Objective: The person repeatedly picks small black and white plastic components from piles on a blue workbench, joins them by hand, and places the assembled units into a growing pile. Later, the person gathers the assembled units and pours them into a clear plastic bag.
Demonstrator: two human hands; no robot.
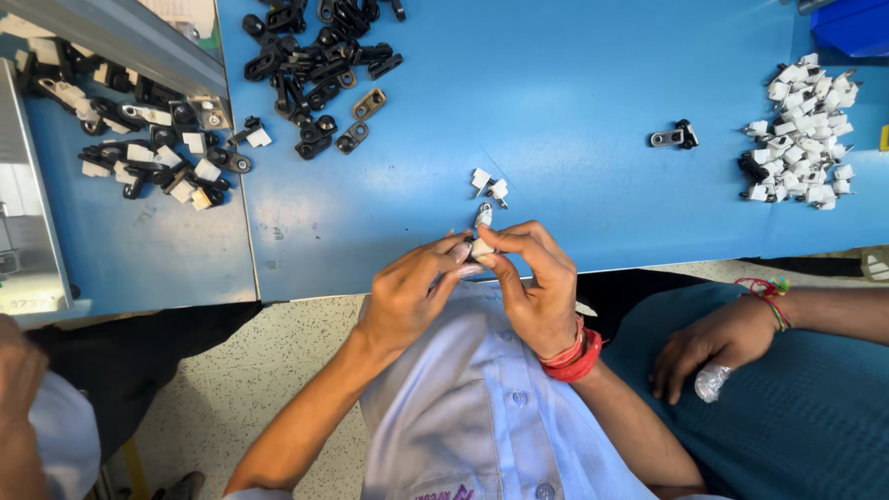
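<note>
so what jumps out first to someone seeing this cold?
The two hands meeting at centre, left hand and right hand, pinching a small white part at the blue table edge. Then the piles: black clips top centre, white parts heap at the right.

Clips [315, 65] left, plugs [801, 130] right

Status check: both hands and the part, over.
Left hand and right hand pinch one small white clip together above the blue table edge. Two loose white clips just beyond. Nothing blocking.
</note>
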